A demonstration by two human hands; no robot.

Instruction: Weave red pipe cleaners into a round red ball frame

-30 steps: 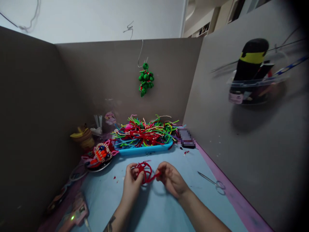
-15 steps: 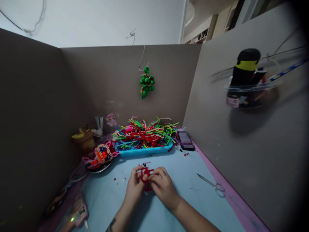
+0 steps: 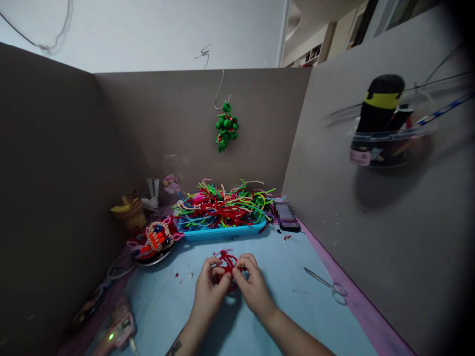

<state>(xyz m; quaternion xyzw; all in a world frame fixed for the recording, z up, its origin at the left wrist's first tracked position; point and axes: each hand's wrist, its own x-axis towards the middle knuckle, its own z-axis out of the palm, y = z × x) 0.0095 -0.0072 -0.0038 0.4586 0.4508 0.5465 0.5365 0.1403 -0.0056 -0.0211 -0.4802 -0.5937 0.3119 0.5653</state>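
Observation:
Both my hands meet over the blue table cover [image 3: 260,257], pinching a red cord [image 3: 227,257] between them. Loops of the cord stand up above the fingers, and more of it hangs below. My left hand [image 3: 210,284] has its thumb and fingertips closed on the cord's left side. From the other side, my right hand [image 3: 252,284] grips it with thumb and forefinger bent. The fingers partly hide how the cord is knotted. Just beyond the hands is a blue tray [image 3: 226,231] heaped with many-coloured cords [image 3: 226,205].
Scissors [image 3: 326,285] lie to the right. A phone [image 3: 286,216] rests beside the tray. At left are a colourful knotted figure [image 3: 158,237] on a dish, a brown pot [image 3: 129,215] and a pink device [image 3: 122,321] with a green light. A green ornament [image 3: 227,127] hangs behind.
The red cord has turned and spread into wider loops between my fingers. My right hand has shifted its grip, with its fingers more upright. The left fingers have curled a little differently.

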